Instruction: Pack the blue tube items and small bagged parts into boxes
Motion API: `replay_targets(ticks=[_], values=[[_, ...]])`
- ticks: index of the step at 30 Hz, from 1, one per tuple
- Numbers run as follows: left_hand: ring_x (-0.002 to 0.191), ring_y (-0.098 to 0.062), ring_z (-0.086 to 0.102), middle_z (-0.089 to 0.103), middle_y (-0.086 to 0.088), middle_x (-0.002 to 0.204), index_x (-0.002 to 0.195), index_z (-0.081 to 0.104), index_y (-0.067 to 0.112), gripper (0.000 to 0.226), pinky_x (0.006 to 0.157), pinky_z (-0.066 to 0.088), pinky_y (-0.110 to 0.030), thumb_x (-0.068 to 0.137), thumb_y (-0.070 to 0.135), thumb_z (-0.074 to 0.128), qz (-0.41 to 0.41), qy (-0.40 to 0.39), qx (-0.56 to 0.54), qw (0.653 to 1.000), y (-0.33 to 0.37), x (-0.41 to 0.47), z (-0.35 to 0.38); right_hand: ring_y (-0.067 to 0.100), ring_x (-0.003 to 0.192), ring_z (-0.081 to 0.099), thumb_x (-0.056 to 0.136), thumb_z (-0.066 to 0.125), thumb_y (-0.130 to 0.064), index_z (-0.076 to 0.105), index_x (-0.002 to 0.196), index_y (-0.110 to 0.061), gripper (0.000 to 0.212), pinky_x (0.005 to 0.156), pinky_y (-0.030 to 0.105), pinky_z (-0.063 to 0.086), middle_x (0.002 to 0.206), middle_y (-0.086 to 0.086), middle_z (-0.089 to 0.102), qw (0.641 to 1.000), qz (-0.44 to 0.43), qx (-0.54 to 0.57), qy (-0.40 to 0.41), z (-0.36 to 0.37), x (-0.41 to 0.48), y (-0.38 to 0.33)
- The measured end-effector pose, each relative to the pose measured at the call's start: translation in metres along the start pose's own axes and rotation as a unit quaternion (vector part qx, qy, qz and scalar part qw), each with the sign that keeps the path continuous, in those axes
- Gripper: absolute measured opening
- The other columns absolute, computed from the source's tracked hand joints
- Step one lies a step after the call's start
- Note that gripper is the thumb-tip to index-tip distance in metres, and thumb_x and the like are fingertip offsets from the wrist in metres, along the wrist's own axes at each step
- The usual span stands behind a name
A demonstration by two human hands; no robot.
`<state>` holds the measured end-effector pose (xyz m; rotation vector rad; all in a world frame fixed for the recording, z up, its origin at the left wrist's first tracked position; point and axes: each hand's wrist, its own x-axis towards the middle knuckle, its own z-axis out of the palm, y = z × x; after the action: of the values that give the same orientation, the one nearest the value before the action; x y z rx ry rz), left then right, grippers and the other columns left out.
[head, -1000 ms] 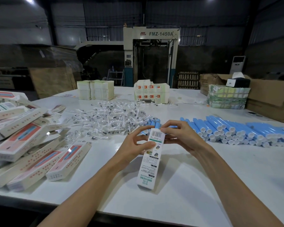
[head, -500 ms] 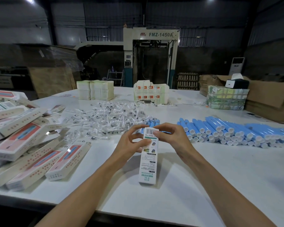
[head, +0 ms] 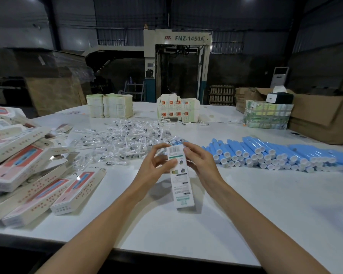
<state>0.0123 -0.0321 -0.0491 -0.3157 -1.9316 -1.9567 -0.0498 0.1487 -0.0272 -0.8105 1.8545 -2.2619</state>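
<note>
boxes point(head: 38, 175) left | bagged parts point(head: 127, 135) behind | tubes point(head: 275, 155) right

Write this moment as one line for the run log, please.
left hand grips tall white printed cardboard box | right hand holds its top end | blue plastic tubes lie at right

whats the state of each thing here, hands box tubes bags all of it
left hand, grips the held box near its top
right hand, pinches the held box's top end
held box, upright between both hands
blue tubes, lying in rows on the table, white caps on
bagged parts, loose heap on the table
boxes at left, piled lying flat
</note>
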Motion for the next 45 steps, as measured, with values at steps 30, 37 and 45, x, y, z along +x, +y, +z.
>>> replay_targets(ticks=[30,37,45], values=[[0.105,-0.007,0.057,0.06,0.024,0.103,0.121,0.066,0.04,0.035,0.074,0.055,-0.037,0.102,0.011,0.066,0.209,-0.156,0.5,0.825,-0.019,-0.012,0.011,0.032,0.113,0.062,0.105,0.046,-0.057,0.056,0.13,-0.018,0.047,0.079,0.041,0.044,0.127,0.009,0.065,0.695,0.067,-0.674,0.241,-0.239,-0.099,-0.123],[0.103,-0.008,0.057,0.06,0.024,0.104,0.115,0.069,0.041,0.034,0.066,0.055,-0.035,0.099,0.011,0.071,0.257,-0.158,0.511,0.805,-0.026,-0.006,0.012,0.038,0.105,0.061,0.108,0.045,-0.052,0.057,0.126,-0.01,0.047,0.082,0.045,0.046,0.12,0.017,0.063,0.551,0.147,-0.754,0.327,-0.341,-0.138,-0.184],[0.096,-0.009,0.058,0.057,0.027,0.104,0.115,0.065,0.045,0.022,0.063,0.05,-0.026,0.105,0.028,0.054,0.316,-0.201,0.526,0.763,-0.039,0.001,0.019,0.043,0.13,0.052,0.109,0.048,-0.042,0.052,0.14,-0.007,0.046,0.111,0.055,0.039,0.141,0.024,0.054,0.5,0.27,-0.745,0.35,-0.393,-0.198,-0.201]])
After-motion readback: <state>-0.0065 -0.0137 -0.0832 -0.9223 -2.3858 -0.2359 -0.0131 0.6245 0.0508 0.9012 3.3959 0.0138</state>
